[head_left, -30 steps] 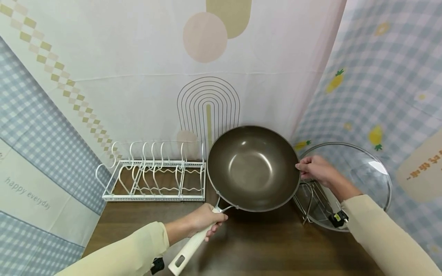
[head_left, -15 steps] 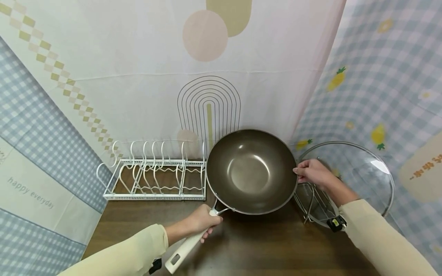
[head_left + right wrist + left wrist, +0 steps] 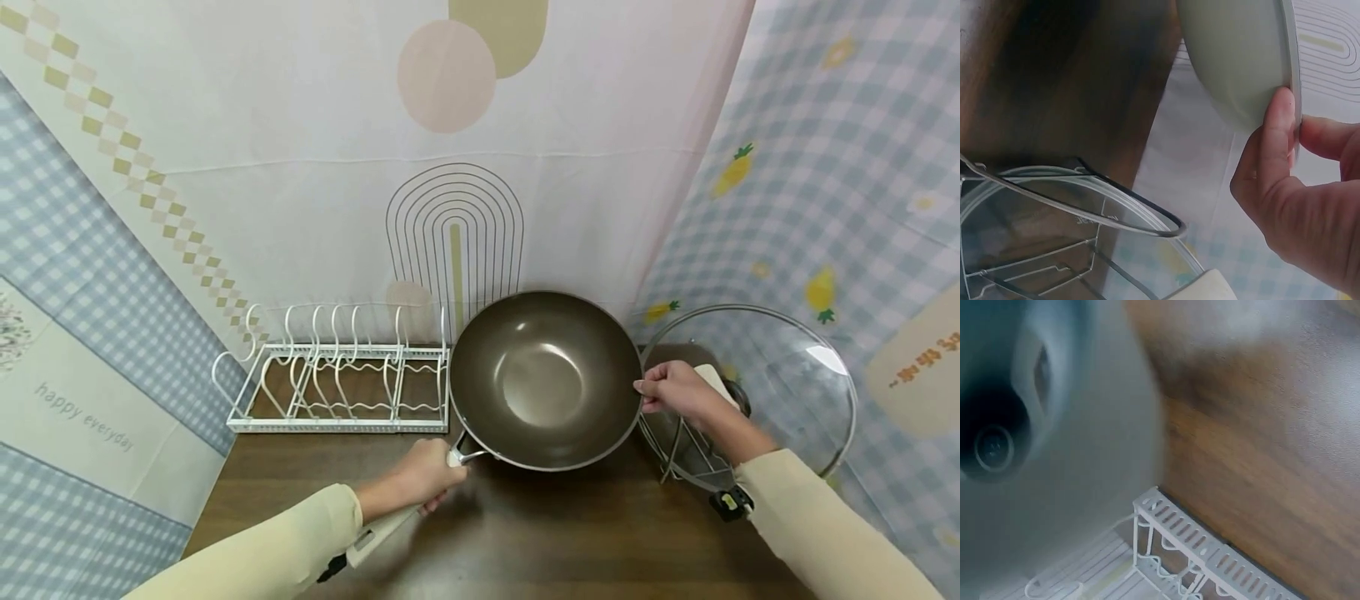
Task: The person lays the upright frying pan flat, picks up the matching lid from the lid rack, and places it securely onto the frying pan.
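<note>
A deep wok (image 3: 540,383), brown inside and pale green outside, is held up in the middle of the head view, its inside facing the camera. My left hand (image 3: 422,473) grips its cream handle (image 3: 378,537) close to the metal neck. On the opposite side my right hand (image 3: 675,392) pinches the rim. In the right wrist view the thumb of the right hand (image 3: 1304,187) lies on the inner side of the rim and the fingers touch the pale outer wall (image 3: 1241,69). An out-of-focus pale surface fills much of the left wrist view, with the left hand hidden.
To the left of the wok stands a white wire rack (image 3: 337,427) with several upright loops, close to the patterned cloth wall (image 3: 315,225). At right a large glass lid (image 3: 795,400) leans in a metal wire stand (image 3: 1035,281). Everything rests on a dark wooden table (image 3: 540,542).
The wok has come down and slightly nearer the body, still held by both hands. My left hand and the handle have shifted left, and my right hand has lowered with the rim.
</note>
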Tool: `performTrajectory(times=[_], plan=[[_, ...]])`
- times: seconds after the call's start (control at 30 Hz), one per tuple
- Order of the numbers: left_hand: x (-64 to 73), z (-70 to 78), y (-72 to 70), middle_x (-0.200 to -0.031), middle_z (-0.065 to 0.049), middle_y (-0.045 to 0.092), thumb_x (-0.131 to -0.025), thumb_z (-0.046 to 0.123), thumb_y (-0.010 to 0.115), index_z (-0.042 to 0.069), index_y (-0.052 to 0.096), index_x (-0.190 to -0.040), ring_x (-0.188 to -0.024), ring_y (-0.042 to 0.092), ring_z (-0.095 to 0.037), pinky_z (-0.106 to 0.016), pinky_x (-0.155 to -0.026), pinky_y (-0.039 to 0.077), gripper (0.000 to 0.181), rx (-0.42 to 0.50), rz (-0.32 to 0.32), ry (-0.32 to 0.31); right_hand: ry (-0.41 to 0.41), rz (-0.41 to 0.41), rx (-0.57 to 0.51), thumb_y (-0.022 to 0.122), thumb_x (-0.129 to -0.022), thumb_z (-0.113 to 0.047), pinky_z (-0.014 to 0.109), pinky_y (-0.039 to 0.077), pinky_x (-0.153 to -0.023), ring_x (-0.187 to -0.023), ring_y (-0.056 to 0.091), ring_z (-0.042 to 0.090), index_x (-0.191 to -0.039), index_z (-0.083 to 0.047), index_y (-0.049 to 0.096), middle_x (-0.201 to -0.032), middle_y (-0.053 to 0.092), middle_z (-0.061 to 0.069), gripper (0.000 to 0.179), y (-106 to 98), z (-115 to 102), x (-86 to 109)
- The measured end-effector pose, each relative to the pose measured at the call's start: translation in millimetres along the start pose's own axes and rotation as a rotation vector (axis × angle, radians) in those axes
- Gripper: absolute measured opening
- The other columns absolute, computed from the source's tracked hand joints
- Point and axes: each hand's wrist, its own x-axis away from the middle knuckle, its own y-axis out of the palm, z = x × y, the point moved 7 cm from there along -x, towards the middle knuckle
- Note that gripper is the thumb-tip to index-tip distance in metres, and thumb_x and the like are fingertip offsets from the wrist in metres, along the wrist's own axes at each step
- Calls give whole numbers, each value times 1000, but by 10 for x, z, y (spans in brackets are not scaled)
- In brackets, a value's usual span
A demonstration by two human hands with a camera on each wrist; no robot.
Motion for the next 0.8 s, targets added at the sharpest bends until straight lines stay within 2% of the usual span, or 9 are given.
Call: performTrajectory(times=[0.27, 0.4, 0.53, 0.63, 0.8], plan=[[4, -34, -55, -37, 3, 48, -87, 18, 65, 9, 58, -59, -26, 44, -8, -29, -28, 42, 31, -90, 19, 36, 23, -12, -7, 54, -101, -9, 27, 59, -69, -71, 63, 16, -77, -2, 52, -77, 53, 6, 25, 101, 145, 38], [-23, -52, -105, -36, 6, 46, -85, 20, 67, 12, 58, -55, -27, 43, -7, -26, -30, 40, 33, -190, 72, 64, 26, -5, -28, 55, -101, -10, 27, 59, -70, -70, 63, 15, -82, 1, 54, -79, 56, 7, 22, 158, 233, 80], [-48, -71, -135, -43, 6, 47, -84, 27, 70, 18, 51, -52, -35, 45, -10, -29, -36, 40, 37, -321, 117, 92, 27, 9, -45, 56, -100, -9, 26, 59, -69, -69, 63, 14, -88, 5, 55, -81, 59, 8, 19, 215, 305, 123], [-59, -114, -151, -51, 4, 48, -83, 32, 73, 20, 47, -54, -43, 46, -14, -32, -40, 40, 41, -403, 149, 68, 28, 20, -61, 56, -100, -9, 25, 58, -67, -69, 64, 13, -88, 5, 55, -82, 60, 8, 19, 267, 346, 137], [-69, -207, -162, -57, -1, 52, -83, 41, 75, 19, 49, -57, -48, 49, -19, -38, -42, 40, 44, -479, 183, 15, 23, 33, -97, 57, -99, -7, 25, 59, -68, -68, 64, 12, -85, 5, 55, -82, 60, 8, 19, 361, 425, 146]])
